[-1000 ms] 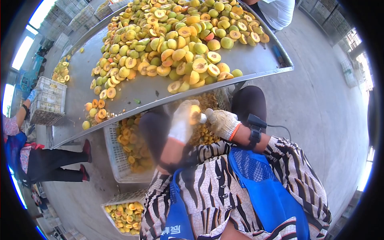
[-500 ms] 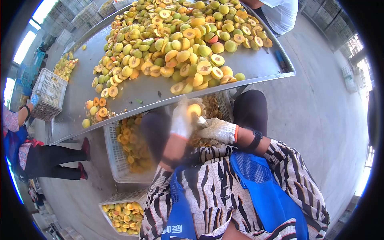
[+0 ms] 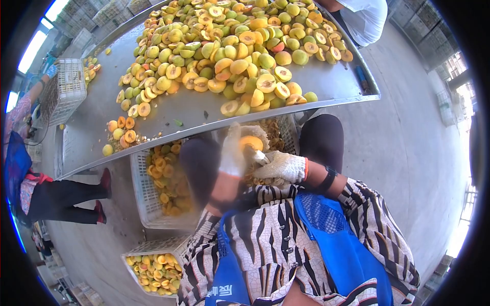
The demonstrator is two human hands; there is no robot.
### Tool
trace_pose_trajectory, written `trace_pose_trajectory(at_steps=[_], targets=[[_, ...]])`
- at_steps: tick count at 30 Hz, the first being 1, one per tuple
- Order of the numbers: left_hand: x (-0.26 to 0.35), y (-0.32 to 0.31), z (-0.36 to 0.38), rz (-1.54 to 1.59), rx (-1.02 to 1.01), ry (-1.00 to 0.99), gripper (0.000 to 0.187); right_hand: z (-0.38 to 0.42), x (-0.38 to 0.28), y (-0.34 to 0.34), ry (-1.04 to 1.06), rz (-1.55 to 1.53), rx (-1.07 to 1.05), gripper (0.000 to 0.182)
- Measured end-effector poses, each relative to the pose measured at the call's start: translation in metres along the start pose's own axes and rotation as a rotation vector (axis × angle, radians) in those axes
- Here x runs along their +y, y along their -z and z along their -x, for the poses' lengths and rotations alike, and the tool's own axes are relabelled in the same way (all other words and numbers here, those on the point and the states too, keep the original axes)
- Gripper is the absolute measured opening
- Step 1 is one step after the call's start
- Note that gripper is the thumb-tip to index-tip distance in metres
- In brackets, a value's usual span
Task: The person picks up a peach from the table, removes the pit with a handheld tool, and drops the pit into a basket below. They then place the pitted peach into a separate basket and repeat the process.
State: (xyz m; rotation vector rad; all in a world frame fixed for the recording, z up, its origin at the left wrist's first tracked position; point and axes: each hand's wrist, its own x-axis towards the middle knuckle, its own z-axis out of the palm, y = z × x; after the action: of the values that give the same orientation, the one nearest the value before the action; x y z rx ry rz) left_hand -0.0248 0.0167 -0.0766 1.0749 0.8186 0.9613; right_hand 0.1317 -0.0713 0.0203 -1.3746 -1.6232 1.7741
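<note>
My left hand (image 3: 232, 155), in a white knit glove, is closed around a yellow peach half (image 3: 251, 143) held above my lap. My right hand (image 3: 282, 167), gloved too, has its fingers wrapped round a small pale tool (image 3: 262, 157) touching or very near the peach. Most of this tool is hidden, and blur hides some of my left fingers. Under my hands stands a crate (image 3: 289, 135) with peach scraps or pits in it. Beside my left knee, another crate (image 3: 145, 206) holds peach halves.
Cut peaches (image 3: 229, 51) are heaped on the metal table (image 3: 199, 109) ahead. A lower crate (image 3: 148, 250) of halves stands at left. On the left, a co-worker (image 3: 51, 201) handles a white crate (image 3: 71, 86); another person's white sleeve (image 3: 365, 20) shows beyond the table.
The co-worker at left has raised the white crate slightly and moved it toward the table's far side. My hands stay close together over my lap, still around the peach half.
</note>
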Motion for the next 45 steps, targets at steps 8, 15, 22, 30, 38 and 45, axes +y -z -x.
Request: trace_pose_trajectory(at_steps=[8,15,22,30,38,45], targets=[[0.047,-0.026,0.014,0.382,0.076,0.218,0.04,-0.007,-0.009,-0.012,-0.195,-0.067,0.048,0.022],[0.044,-0.027,0.017,0.296,-0.03,0.15,0.041,-0.008,0.022,-0.002,-0.226,-0.755,-0.36,0.022],[0.03,-0.031,0.004,0.575,0.256,0.308,0.037,0.0,-0.01,-0.005,-0.229,-0.155,-0.02,0.023],[0.068,-0.024,0.001,0.731,0.374,0.389,0.039,0.003,-0.005,-0.003,0.005,0.449,-0.007,0.026],[0.048,-0.023,0.003,0.174,0.28,0.102,0.037,-0.006,-0.015,-0.008,0.13,0.228,0.68,0.03],[0.042,-0.052,0.018,0.164,0.223,0.282,0.031,-0.005,-0.017,-0.013,0.004,0.238,0.801,0.035]])
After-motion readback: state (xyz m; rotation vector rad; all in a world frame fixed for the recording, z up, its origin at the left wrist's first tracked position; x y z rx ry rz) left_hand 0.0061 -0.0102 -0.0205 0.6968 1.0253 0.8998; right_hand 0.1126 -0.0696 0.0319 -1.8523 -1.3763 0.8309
